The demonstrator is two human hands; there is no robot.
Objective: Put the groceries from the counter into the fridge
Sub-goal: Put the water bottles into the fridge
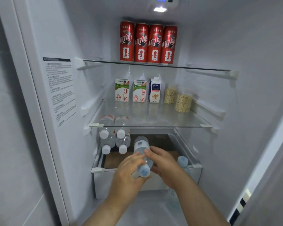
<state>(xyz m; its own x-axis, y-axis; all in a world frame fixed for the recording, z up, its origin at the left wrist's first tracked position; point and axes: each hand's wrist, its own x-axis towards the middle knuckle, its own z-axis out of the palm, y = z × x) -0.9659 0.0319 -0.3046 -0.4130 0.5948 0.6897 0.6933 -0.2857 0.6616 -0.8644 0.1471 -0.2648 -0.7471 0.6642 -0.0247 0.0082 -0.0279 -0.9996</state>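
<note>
I look into the open fridge. Both hands hold a clear water bottle point(142, 149) with a pale blue cap, lying on its side, cap towards me, over the lower shelf point(168, 141). My left hand point(129, 170) grips its neck end from the left. My right hand point(163, 162) wraps its body from the right. A second blue-capped bottle point(183, 162) shows just right of my right hand; who holds it I cannot tell. Several white-capped water bottles point(114, 139) lie stacked at the shelf's left.
Several red cans point(148, 43) line the top glass shelf. The middle shelf point(150, 124) carries two milk cartons point(129, 91), a blue-white carton point(155, 90) and two jars of oats point(178, 99). A drawer front point(147, 178) sits below my hands. The fridge door edge point(245, 201) stands at right.
</note>
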